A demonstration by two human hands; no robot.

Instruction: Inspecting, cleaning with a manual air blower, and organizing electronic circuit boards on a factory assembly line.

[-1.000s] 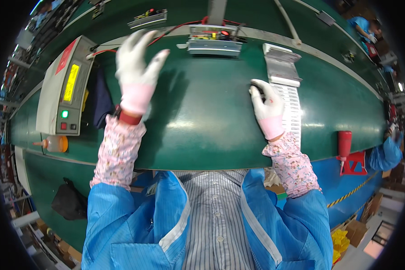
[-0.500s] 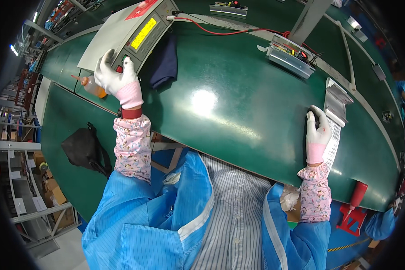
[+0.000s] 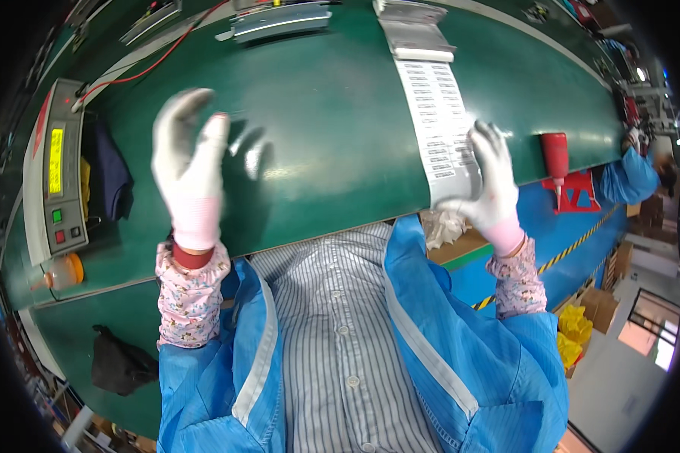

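My left hand (image 3: 189, 166), in a white glove with a pink cuff, hovers over the green bench, thumb and fingers apart and nothing between them. Beside the loose near end of a white strip of printed labels (image 3: 434, 113) is my right hand (image 3: 493, 181), gloved the same way. Its thumb reaches to the strip's near end while the fingers stretch along the right edge, spread from the thumb. Whether the thumb presses on the strip, I cannot tell. The strip runs from a grey metal holder (image 3: 419, 34) at the back.
At the left stands a grey instrument (image 3: 72, 158) with a yellow display, a dark cloth (image 3: 112, 170) beside it and an orange-filled bottle (image 3: 64, 272) nearer. A metal-cased part (image 3: 279, 23) lies at the back. Right of the strip is a red bottle (image 3: 554, 157); another person's blue sleeve (image 3: 629, 177) shows beyond.
My view has swung to the right. My left hand has left the instrument's buttons and is over the bench. My right hand has come to the near end of the label strip.
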